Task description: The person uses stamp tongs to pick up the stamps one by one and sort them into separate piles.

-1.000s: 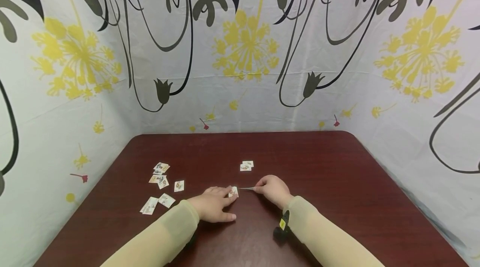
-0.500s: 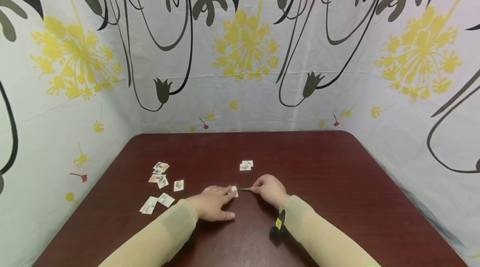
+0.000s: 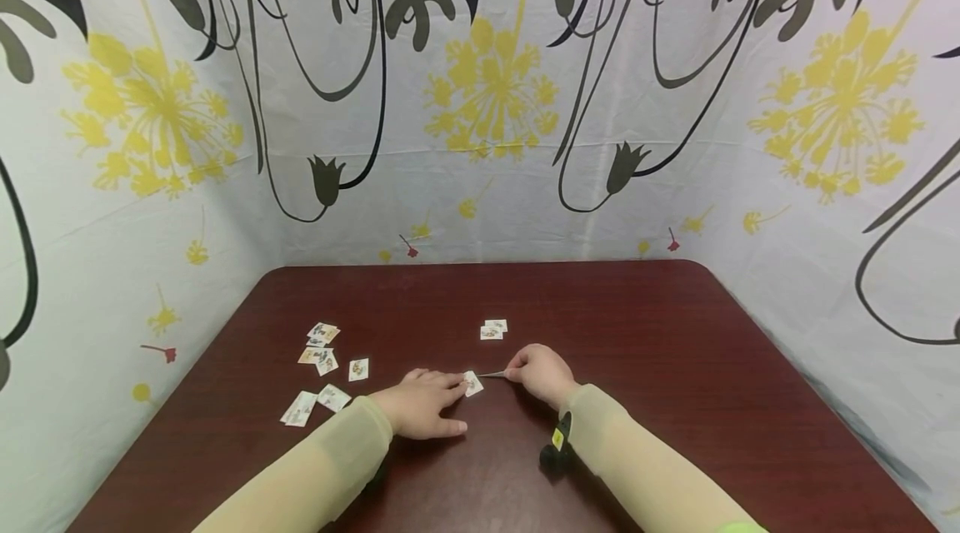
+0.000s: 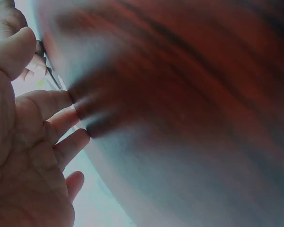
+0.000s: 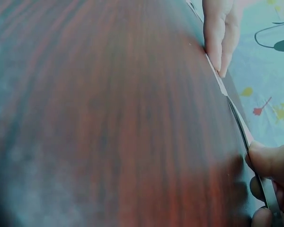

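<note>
While the left hand lies palm down with its fingers stretched out and its thumb apart from them, the right hand pinches thin tweezers between thumb and fingers. Between the two hands, at the left hand's fingertips, a small white picture card lies on the dark red worktop. The tweezers point from the right hand toward the left, their tip at the card's edge; whether they grip it I cannot tell.

Beyond the hands, ahead of the gap between them, two more cards overlap. To the left of the left hand is a single card, and farther left and ahead of it lies a loose, overlapping bunch of cards. Nearer the left forearm, some other cards lie together. Pale sleeves cover both arms, and a black device with a yellow label sits at the right wrist. Past both hands hangs a white cloth with yellow and grey flowers.
</note>
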`<state>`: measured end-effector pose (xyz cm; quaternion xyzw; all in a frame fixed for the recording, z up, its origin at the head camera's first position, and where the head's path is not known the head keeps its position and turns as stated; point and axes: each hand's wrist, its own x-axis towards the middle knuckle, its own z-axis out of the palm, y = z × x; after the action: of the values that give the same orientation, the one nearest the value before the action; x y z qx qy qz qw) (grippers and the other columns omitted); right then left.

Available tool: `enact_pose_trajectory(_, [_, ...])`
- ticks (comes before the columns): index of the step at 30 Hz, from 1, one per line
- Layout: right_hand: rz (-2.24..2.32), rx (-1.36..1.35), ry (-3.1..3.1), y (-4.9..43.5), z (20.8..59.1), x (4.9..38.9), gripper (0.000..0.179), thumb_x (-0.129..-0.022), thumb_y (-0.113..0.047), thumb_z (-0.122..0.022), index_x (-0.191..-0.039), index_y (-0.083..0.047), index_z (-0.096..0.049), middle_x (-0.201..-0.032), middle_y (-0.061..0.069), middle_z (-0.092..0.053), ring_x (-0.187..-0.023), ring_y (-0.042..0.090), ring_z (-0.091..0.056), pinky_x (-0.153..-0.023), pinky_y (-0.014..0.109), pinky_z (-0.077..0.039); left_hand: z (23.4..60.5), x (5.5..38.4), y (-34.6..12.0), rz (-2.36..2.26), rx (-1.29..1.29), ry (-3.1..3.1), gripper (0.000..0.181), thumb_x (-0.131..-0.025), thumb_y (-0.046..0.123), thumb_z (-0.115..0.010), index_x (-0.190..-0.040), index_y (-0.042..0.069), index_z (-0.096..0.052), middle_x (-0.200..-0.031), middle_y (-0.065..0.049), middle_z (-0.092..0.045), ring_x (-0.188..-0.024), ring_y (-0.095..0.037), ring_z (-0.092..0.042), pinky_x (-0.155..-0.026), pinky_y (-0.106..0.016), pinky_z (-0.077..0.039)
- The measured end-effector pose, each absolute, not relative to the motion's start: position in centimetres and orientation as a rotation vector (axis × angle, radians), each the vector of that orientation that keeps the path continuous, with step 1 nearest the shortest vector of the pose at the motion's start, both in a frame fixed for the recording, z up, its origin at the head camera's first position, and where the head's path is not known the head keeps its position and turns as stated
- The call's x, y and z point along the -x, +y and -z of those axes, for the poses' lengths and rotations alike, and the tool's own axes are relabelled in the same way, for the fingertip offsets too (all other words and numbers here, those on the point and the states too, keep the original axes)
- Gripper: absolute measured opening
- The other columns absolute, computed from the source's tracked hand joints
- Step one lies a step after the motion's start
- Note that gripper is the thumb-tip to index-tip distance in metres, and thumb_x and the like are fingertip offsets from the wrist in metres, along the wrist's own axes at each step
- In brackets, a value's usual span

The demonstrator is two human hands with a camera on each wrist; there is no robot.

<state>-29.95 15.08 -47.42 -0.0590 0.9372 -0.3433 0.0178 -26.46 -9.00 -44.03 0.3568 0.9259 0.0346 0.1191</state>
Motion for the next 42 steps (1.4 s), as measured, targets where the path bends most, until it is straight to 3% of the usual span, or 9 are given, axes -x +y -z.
enact_pose_trajectory(24, [1.15,0.002,2.853,15.4,46.6,27.0,0.005,-0.079,-0.021,-0.075,-0.075,-0.017,-0.074,-0.08,-0.007,-0.066,-0.07,0.012,-0.055,-0.063,0.031,-0.044,44.1,26.2,-9.0,-0.094,-1.004,2.722,0.071,-0.092,0.057,-0.053,-0.147,0.015,-0.042,-0.151,-0.002,-0.038,-0.138,-0.023,-0.034,-0.11,-0.049,-0.022])
enact_pose_trajectory(42, [1.194,-0.014,2.834,15.6,46.7,27.0,0.005,-0.079,-0.015,-0.073,-0.074,-0.015,-0.073,-0.079,-0.006,-0.066,-0.071,0.013,-0.055,-0.064,0.032,-0.045,44.2,26.3,-9.2,-0.113,-1.062,2.729,0.069,-0.092,0.056,-0.054,-0.147,0.015,-0.043,-0.148,0.0,-0.042,-0.138,-0.024,-0.033,-0.11,-0.051,-0.021])
